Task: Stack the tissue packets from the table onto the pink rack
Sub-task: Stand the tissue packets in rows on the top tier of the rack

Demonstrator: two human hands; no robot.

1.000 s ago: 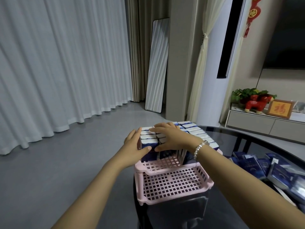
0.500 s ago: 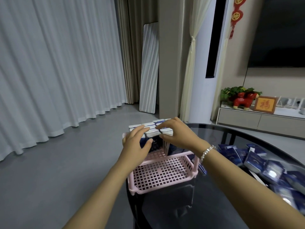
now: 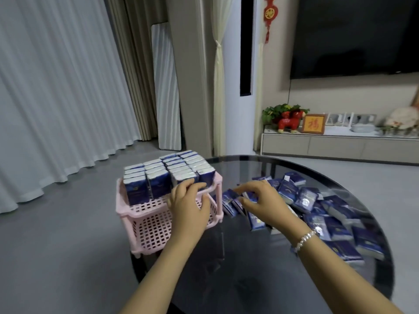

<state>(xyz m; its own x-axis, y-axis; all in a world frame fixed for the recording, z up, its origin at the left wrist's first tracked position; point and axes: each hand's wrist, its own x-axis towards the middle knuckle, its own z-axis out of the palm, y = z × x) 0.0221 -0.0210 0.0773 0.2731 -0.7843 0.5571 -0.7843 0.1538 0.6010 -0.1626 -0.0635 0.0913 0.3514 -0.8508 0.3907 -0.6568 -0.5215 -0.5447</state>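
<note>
Many glossy tissue packets (image 3: 313, 200) beside perforated pink rack (image 3: 156, 214).

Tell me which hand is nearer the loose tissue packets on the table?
Right. The right hand is over the near edge of the loose tissue packets, fingers touching some; the left hand rests at the pink rack beside them.

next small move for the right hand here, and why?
Probably close the right hand on the nearest loose packets under its fingertips and carry them to the pink rack. It holds nothing yet, many packets lie on the table, and the rack's front is bare.
</note>
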